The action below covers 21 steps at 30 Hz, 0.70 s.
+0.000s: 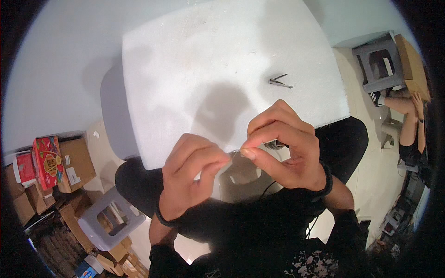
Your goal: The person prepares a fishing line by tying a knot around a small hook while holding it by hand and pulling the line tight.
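Note:
Over the near edge of a white foam-like sheet (194,66), my two hands are raised close together. Between the thumb and forefinger of my left hand (193,172) is one end of a thin, clear strand (236,151). My right hand (286,149) pinches its other end, thumb against forefinger. The strand is too fine to tell whether it is thread or wire. Beyond my right hand, a metal nail clipper (280,83) lies on the sheet with its lever raised. Part of a coiled, dark-looking item (274,144) shows behind my right fingers, mostly hidden.
A grey plastic stool (111,219) stands at lower left beside cardboard boxes (78,163) and a red printed box (48,161). At far right sits another person (408,114), near a grey stool (380,64) and a cardboard box (412,66). My knees flank the sheet.

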Each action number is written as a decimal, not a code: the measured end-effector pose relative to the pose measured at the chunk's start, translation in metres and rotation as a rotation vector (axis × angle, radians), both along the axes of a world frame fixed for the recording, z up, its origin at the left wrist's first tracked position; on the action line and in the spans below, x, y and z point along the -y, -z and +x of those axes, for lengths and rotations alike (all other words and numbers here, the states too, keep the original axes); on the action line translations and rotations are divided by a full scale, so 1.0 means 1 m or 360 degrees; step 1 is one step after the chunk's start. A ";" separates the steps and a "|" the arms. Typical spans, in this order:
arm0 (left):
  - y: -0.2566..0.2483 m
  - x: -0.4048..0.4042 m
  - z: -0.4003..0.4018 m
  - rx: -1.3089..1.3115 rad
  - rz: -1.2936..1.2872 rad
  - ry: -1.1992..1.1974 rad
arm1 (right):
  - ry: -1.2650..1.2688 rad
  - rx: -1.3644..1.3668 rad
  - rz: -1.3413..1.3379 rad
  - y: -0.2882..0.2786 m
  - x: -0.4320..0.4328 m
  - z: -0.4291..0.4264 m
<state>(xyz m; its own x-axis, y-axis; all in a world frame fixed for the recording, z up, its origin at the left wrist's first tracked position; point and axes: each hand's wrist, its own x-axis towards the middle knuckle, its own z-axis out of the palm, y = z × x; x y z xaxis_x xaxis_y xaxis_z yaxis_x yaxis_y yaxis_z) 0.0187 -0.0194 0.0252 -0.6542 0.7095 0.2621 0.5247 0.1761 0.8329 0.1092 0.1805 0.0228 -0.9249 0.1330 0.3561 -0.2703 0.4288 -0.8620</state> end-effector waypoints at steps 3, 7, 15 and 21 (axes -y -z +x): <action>-0.003 0.000 0.000 -0.0041 0.0094 0.0067 | 0.0087 0.0069 0.0062 -0.001 0.000 0.001; 0.004 0.002 -0.008 -0.0077 0.0259 0.0142 | 0.0117 0.0021 0.0183 0.001 0.002 0.000; 0.005 0.009 -0.005 -0.0061 0.0257 -0.0050 | 0.0042 -0.0023 0.0277 0.005 0.005 -0.003; -0.003 0.008 -0.010 -0.0394 0.0163 -0.0030 | -0.0032 -0.0033 0.0283 0.006 0.009 -0.003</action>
<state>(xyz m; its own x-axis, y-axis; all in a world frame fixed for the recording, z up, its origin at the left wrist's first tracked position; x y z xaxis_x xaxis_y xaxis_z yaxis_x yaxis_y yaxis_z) 0.0086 -0.0276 0.0282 -0.5742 0.6592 0.4855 0.7119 0.1092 0.6937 0.1063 0.1713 0.0166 -0.9191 0.0474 0.3912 -0.2972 0.5685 -0.7671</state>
